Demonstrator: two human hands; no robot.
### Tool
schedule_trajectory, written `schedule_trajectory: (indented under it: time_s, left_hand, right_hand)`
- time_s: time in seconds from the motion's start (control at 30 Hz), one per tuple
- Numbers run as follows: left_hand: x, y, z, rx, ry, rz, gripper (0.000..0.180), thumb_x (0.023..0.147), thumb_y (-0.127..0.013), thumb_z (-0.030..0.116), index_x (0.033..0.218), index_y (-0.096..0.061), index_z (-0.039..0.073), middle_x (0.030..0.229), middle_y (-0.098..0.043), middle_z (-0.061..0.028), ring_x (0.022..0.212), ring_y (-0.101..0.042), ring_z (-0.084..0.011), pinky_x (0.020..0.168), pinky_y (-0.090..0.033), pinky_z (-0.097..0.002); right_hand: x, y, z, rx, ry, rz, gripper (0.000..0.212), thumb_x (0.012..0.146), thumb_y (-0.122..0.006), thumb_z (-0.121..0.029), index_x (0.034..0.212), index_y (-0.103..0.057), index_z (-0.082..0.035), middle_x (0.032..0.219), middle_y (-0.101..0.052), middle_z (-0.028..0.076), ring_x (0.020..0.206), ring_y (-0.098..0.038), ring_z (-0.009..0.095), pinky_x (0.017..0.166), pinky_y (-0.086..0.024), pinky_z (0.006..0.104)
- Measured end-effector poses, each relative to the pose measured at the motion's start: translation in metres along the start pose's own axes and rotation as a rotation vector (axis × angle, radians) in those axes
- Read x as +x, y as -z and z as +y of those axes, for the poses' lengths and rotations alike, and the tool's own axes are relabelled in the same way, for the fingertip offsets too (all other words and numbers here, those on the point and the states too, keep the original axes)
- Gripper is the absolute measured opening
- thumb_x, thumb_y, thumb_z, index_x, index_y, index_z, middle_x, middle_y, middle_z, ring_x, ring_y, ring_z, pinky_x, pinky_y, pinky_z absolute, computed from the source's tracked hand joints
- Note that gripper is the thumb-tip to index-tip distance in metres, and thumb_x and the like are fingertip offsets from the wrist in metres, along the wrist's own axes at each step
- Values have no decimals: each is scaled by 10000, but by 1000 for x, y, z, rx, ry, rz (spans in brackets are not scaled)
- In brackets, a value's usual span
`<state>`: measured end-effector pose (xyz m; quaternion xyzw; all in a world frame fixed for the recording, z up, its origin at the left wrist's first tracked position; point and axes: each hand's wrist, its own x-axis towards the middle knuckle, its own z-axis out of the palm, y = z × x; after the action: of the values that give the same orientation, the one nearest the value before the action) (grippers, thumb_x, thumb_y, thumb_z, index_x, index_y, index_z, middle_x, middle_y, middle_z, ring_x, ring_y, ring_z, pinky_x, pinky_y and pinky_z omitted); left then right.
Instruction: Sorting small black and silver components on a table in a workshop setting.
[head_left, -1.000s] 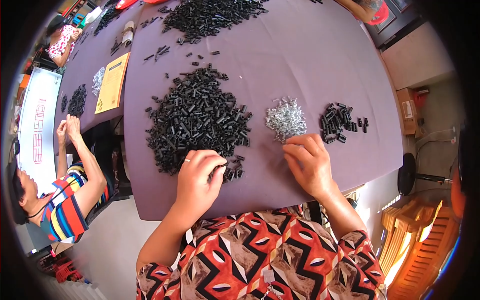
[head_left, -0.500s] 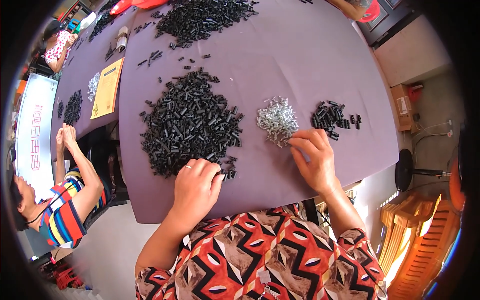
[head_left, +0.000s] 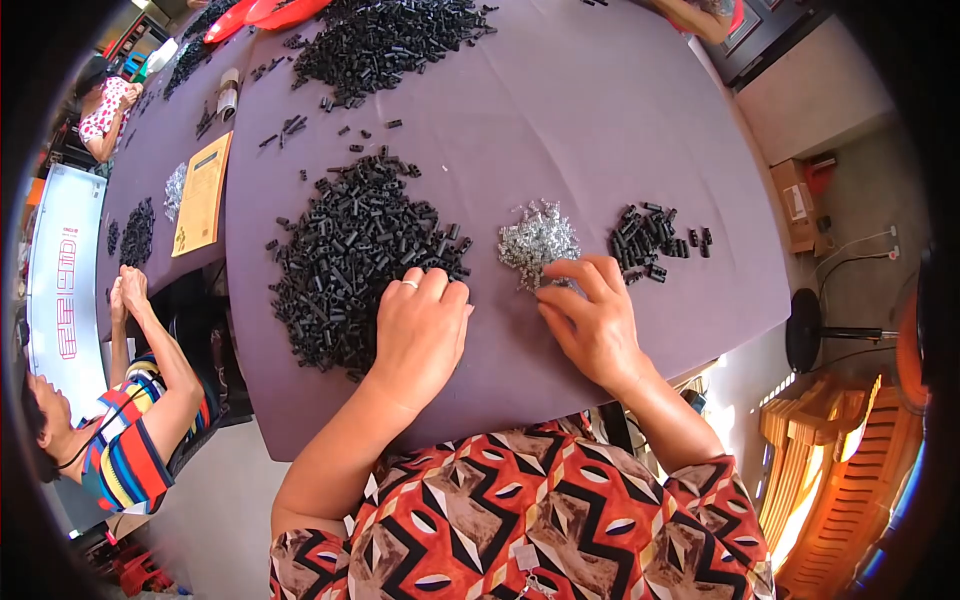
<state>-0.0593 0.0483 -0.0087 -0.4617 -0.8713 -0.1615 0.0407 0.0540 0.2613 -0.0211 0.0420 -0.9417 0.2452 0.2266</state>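
Observation:
A large heap of small black tube-shaped pieces (head_left: 345,255) lies on the cloth-covered table. My left hand (head_left: 425,322) rests over its right edge, fingers curled down and pressed together; what they hold is hidden beneath them. To the right is a smaller pile of shiny silver pieces (head_left: 538,238), perhaps little springs or screws. My right hand (head_left: 597,325) reaches its near edge, thumb and fingertips drawn together in a pinch; anything between them is too small to make out. Beyond that hand lies a small group of black pieces (head_left: 640,238).
Another black heap (head_left: 385,45) and red trays (head_left: 285,10) are at the far side. A yellow sheet (head_left: 205,190) lies on the left. A person in a striped top (head_left: 140,430) sits at left. Orange stacked plastic (head_left: 840,480) and a fan (head_left: 805,330) stand at right.
My left hand has shifted right and a little up along the black heap's edge, covering the loose pieces there. My right hand has moved left, staying at the silver pile. The whole view has shifted slightly.

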Motion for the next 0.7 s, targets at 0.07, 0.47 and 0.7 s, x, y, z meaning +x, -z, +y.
schedule_trajectory:
  time_s: [0.07, 0.47, 0.7]
  left_hand:
    - [0, 0, 0, -9, -6, -30, 153, 822, -768, 154, 912, -672, 77, 884, -580, -79, 866, -575, -290, 759, -466, -415]
    - [0, -5, -4, -71, -4, -3, 140, 842, -739, 102, 971, -687, 82, 909, -589, -77, 899, -582, -283, 777, -468, -408]
    - [-18, 17, 6, -564, 139, 111, 136, 883, -700, -5, 1006, -663, 36, 992, -677, -100, 873, -665, -243, 783, -523, -351]
  right_hand:
    - [5, -6, -2, 0, 24, 6, 247, 725, -788, -43, 963, -725, -60, 1155, -648, 73, 1081, -574, 315, 892, -495, 434]
    - [20, -21, 0, -73, 78, -13, 131, 737, -710, -78, 867, -698, -59, 1185, -647, 79, 1132, -570, 309, 891, -476, 425]
    - [23, -17, -5, -61, 107, 2, 157, 757, -712, -59, 906, -662, -64, 1139, -645, 72, 1108, -578, 308, 892, -485, 437]
